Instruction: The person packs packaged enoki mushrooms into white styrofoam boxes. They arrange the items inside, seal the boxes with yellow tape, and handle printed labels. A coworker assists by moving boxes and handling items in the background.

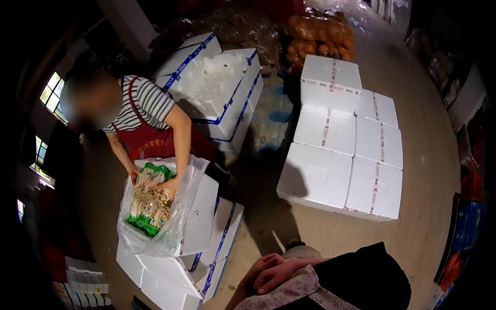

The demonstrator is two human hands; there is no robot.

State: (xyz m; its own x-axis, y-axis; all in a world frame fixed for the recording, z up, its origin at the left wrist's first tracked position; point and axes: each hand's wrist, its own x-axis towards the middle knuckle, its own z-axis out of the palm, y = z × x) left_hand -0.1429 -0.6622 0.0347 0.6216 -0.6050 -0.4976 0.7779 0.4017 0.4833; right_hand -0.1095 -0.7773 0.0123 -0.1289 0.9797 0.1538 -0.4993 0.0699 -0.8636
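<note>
At the bottom of the head view my left hand (267,261) and my right hand (270,279) are folded together before my floral apron (281,293). The right hand lies across the left wrist, and I see nothing held in either. Left of my hands, a co-worker in a red apron (153,140) bends over a white foam box (198,217) with a clear plastic liner (182,228). The co-worker's two hands touch green-and-clear packs of thin-stemmed mushrooms (149,199) inside it.
White foam boxes (323,170) sealed with printed tape stand on the floor (248,232) ahead right. More foam boxes with blue tape (232,116) are stacked behind the co-worker. Below the mushroom box are other boxes (166,271). Orange net sacks (321,35) lie farther back.
</note>
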